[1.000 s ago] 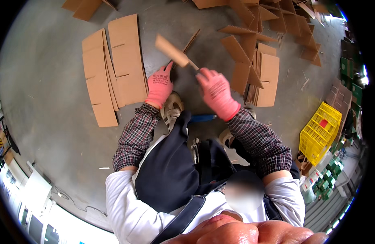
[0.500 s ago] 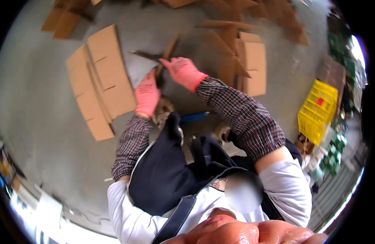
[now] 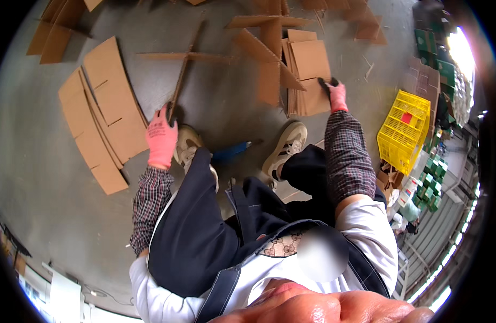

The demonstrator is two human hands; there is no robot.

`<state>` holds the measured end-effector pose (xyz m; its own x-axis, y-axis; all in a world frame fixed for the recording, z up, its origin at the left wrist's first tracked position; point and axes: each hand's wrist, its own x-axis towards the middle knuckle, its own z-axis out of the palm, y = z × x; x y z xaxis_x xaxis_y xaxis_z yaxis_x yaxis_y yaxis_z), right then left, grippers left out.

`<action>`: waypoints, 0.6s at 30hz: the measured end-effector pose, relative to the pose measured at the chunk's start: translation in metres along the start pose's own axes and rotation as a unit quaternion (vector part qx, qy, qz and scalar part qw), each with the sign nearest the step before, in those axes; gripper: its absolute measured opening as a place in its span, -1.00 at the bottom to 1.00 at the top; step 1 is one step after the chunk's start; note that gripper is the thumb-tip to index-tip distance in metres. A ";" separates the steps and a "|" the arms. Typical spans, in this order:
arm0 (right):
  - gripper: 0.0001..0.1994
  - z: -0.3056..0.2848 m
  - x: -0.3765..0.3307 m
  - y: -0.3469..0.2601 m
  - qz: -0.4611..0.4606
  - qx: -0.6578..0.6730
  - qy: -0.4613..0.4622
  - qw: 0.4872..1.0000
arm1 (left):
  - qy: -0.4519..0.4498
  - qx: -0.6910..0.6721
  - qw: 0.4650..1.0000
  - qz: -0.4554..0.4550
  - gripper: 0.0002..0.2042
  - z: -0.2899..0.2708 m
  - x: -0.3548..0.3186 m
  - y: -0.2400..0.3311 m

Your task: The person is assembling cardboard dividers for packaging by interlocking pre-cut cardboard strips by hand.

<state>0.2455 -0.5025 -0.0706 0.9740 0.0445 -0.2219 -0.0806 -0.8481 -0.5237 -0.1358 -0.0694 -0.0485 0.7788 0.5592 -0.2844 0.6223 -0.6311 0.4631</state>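
Note:
My left hand (image 3: 163, 139), in a pink glove with a dark palm, is closed on the near end of a cardboard divider (image 3: 190, 56). Two slotted strips cross in this divider, which stands on edge on the floor. Over to the right, my right hand (image 3: 337, 96) reaches the right edge of a stack of flat cardboard sheets (image 3: 310, 60). Its dark fingertips are apart and lie at the top sheet's edge. Another assembled cardboard divider (image 3: 270, 46) stands just left of that stack, partly overlapping it in view.
Slotted cardboard sheets (image 3: 112, 99) lie flat left of my left hand. A blue tool-like object (image 3: 230, 152) rests between my shoes (image 3: 289, 141). More crossed dividers (image 3: 59, 27) stand at the far side. A yellow plastic crate (image 3: 404, 131) and green boxes (image 3: 432, 176) are at the right.
My hands have moved apart. The right one let go of the divider and went right to the stack. The left one keeps the divider, whose crossed strips now stand spread open.

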 end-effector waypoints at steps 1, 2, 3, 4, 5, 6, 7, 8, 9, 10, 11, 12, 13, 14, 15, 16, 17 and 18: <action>-0.60 0.017 -0.019 -0.048 0.000 0.029 -0.020 0.999 | -0.001 0.055 0.998 -0.019 -0.52 -0.007 -0.006 -0.010; -0.67 -0.008 -0.012 -0.050 -0.069 -0.004 0.026 0.997 | -0.002 0.077 0.997 -0.012 -0.50 -0.003 -0.004 -0.006; -0.72 -0.023 -0.017 -0.078 -0.054 -0.055 0.034 0.996 | 0.000 0.065 0.998 -0.021 -0.49 0.000 -0.006 -0.010; -0.78 -0.050 -0.012 -0.087 -0.018 0.022 0.032 0.999 | 0.002 0.046 0.999 -0.022 -0.48 0.003 -0.003 -0.008; -0.70 -0.063 -0.024 -0.120 -0.088 0.128 0.019 0.988 | 0.014 0.052 0.998 -0.019 -0.50 0.001 -0.001 -0.006; -0.68 -0.057 -0.059 -0.187 -0.101 0.290 0.005 0.952 | 0.022 0.062 0.998 -0.021 -0.52 -0.001 -0.004 -0.006; -0.68 -0.060 -0.090 -0.238 -0.119 0.280 -0.026 0.952 | 0.024 0.052 0.998 -0.019 -0.54 0.000 -0.002 -0.003; -0.67 -0.051 -0.121 -0.271 -0.186 0.213 -0.021 0.959 | 0.022 0.036 0.999 -0.013 -0.57 0.000 -0.001 0.003; -0.65 -0.029 -0.151 -0.298 -0.256 0.157 -0.019 0.954 | 0.020 0.043 0.999 -0.023 -0.61 -0.005 -0.003 0.005; -0.62 -0.010 -0.185 -0.324 -0.319 -0.031 -0.044 0.946 | 0.017 0.045 0.998 -0.028 -0.60 -0.007 -0.001 0.004; -0.57 0.028 -0.200 -0.309 -0.423 -0.074 -0.048 0.902 | 0.012 0.040 0.999 -0.026 -0.60 -0.005 0.001 0.008; -0.57 0.052 -0.229 -0.331 -0.493 -0.067 -0.093 0.863 | 0.002 0.036 0.999 -0.030 -0.60 0.001 0.001 0.009; -0.58 0.089 -0.249 -0.330 -0.513 -0.153 -0.176 0.826 | 0.001 0.051 0.998 -0.038 -0.60 0.003 0.000 0.008; -0.62 0.117 -0.277 -0.331 -0.527 -0.243 -0.240 0.778 | 0.057 0.056 0.997 0.006 -0.62 0.012 -0.005 -0.003; -0.61 0.140 -0.302 -0.316 -0.603 -0.256 -0.241 0.716 | 0.113 0.063 0.990 0.049 -0.63 0.029 -0.011 -0.020; -0.59 0.138 -0.313 -0.317 -0.612 -0.222 -0.221 0.726 | 0.162 0.067 0.980 0.093 -0.63 0.028 -0.016 -0.020; -0.58 0.139 -0.307 -0.319 -0.573 -0.240 -0.234 0.748 | 0.211 0.073 0.965 0.137 -0.64 0.026 -0.019 -0.021; -0.58 0.140 -0.293 -0.325 -0.533 -0.257 -0.247 0.768 | -0.143 0.114 0.983 -0.015 -0.68 0.025 -0.008 -0.024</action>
<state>-0.0431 -0.1660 0.0492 0.2197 0.9448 -0.2431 0.9240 -0.2815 -0.2590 -0.1549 -0.0716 -0.0782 0.7299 0.4265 -0.5341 0.6220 -0.7385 0.2603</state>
